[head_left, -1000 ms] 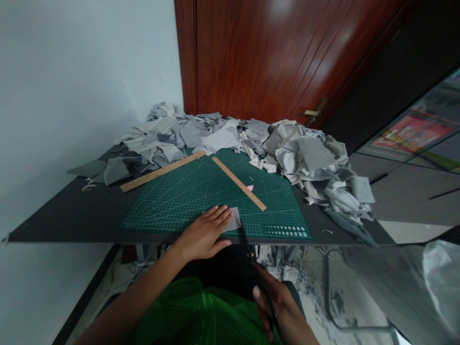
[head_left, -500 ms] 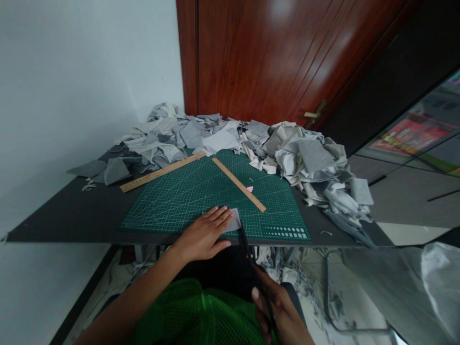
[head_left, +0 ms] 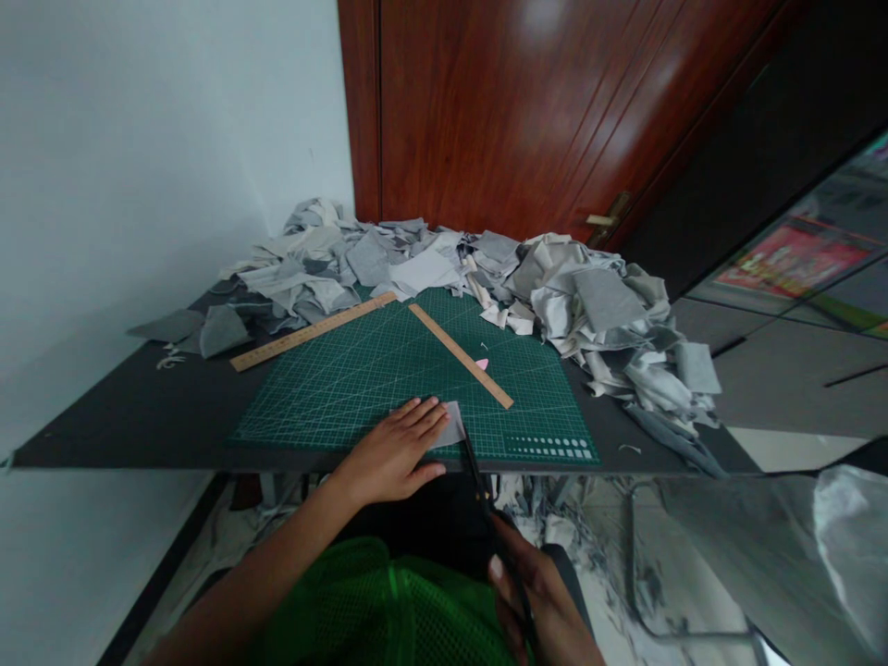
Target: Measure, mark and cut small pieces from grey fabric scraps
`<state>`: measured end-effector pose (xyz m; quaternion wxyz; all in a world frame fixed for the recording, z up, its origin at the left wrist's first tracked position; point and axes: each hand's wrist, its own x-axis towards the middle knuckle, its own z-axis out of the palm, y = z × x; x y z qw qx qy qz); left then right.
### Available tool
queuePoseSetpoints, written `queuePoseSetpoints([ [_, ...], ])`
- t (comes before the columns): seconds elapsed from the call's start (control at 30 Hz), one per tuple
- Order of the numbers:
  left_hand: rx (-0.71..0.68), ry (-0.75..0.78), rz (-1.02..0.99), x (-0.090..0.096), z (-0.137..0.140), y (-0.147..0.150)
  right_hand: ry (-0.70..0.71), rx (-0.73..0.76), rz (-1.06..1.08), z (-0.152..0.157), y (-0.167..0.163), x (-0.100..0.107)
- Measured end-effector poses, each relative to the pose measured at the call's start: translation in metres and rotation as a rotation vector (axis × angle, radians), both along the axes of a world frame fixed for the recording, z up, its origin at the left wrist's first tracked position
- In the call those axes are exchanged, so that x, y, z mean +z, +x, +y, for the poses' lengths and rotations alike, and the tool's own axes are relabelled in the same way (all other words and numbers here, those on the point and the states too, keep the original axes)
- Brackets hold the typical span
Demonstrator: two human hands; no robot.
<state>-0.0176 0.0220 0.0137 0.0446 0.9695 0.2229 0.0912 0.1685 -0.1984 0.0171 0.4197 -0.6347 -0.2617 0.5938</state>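
My left hand (head_left: 399, 449) lies flat with its fingers stretched over a small pale grey piece of fabric (head_left: 452, 426), pressing it on the green cutting mat (head_left: 333, 388) near the table's front edge. Much of that piece is hidden under the fingers. A pair of black scissors (head_left: 478, 486) is gripped in my right hand (head_left: 537, 592), below the table edge. Their blades point up and forward, the tips at the right edge of the fabric. The blades look together or nearly so.
Two wooden rulers (head_left: 462, 356) lie on the mat, one at the left, one slanting across the middle. A pink scrap (head_left: 481, 364) touches the slanting one. Heaps of grey and white fabric scraps (head_left: 589, 296) line the table's back and right side. A door (head_left: 499, 120) stands behind.
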Motion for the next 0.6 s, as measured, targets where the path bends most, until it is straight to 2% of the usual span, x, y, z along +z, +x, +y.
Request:
queuePoseSetpoints([
  [0.2,0.0,-0.007,-0.011,-0.0012,0.0002,-0.0003,0.006,-0.01,-0.032,-0.0019,-0.0023,-0.0014],
  [0.6,0.005,-0.011,0.009,0.0038,-0.0011,0.0005,0.01,0.07,-0.018,0.0015,0.0005,0.0058],
])
